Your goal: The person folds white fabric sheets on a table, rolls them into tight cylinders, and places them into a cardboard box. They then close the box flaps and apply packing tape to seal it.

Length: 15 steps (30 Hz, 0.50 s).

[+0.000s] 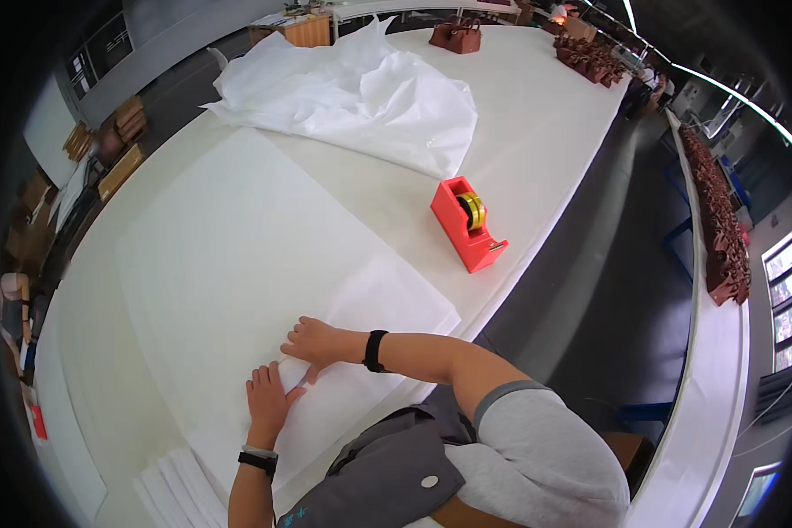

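A large stack of thin white tissue-like sheets (238,238) lies across the near part of the table. Close together at its near edge, both my hands grip a bunched or rolled part of the white sheet. My left hand (267,403) has its fingers curled over this part, with the thumb toward the right. Just beyond and to the right, my right hand (315,343) is closed on the same part, fingers bent and thumb pointing toward me. Whether the held part is one sheet or several I cannot tell. Several white rolls (176,488) lie at the near left.
A red tape dispenser (466,224) with yellow tape stands to the right, near the table edge. Crumpled white sheeting (352,97) covers the table farther back. Beyond it sit a brown handbag (455,37) and more brown pieces (590,60). Another long table (717,387) runs along the right.
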Each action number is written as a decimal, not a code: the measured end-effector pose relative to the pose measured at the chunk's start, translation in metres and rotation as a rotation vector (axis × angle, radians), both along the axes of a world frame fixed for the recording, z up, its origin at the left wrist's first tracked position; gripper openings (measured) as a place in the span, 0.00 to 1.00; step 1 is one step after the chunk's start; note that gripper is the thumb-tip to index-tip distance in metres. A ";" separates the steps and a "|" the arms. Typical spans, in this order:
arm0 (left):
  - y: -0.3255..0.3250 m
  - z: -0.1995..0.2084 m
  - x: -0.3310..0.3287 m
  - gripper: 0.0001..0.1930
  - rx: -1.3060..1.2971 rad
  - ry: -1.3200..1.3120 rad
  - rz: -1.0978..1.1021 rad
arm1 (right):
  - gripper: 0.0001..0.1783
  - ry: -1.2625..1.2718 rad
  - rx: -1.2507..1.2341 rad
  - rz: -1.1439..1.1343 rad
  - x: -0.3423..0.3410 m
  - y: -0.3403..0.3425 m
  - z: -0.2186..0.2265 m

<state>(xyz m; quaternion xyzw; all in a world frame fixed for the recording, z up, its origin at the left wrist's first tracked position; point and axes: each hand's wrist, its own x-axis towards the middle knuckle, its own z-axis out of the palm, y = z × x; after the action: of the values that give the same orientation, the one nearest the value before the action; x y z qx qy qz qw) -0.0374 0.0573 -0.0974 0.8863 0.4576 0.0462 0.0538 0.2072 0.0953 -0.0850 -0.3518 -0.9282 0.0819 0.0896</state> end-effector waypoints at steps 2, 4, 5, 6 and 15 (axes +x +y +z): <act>0.014 -0.005 -0.012 0.39 -0.014 -0.021 -0.034 | 0.36 0.090 0.197 -0.142 0.027 -0.002 0.018; 0.026 -0.016 -0.009 0.38 0.003 -0.056 -0.090 | 0.35 0.303 0.404 -0.385 0.089 -0.019 0.027; 0.028 -0.020 -0.011 0.38 0.008 -0.075 -0.104 | 0.30 0.427 0.395 -0.602 0.123 -0.032 0.034; 0.029 -0.022 -0.014 0.37 -0.010 -0.062 -0.083 | 0.24 0.447 0.397 -0.869 0.162 -0.050 0.042; 0.006 -0.002 0.003 0.47 0.217 -0.129 -0.168 | 0.15 0.816 -0.283 -1.408 0.386 -0.135 0.050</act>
<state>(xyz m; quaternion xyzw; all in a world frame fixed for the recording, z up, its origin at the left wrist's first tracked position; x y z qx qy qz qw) -0.0340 0.0629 -0.0993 0.9173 0.3697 0.1476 -0.0096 0.5927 -0.0402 -0.0348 -0.8016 -0.3660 0.2440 0.4049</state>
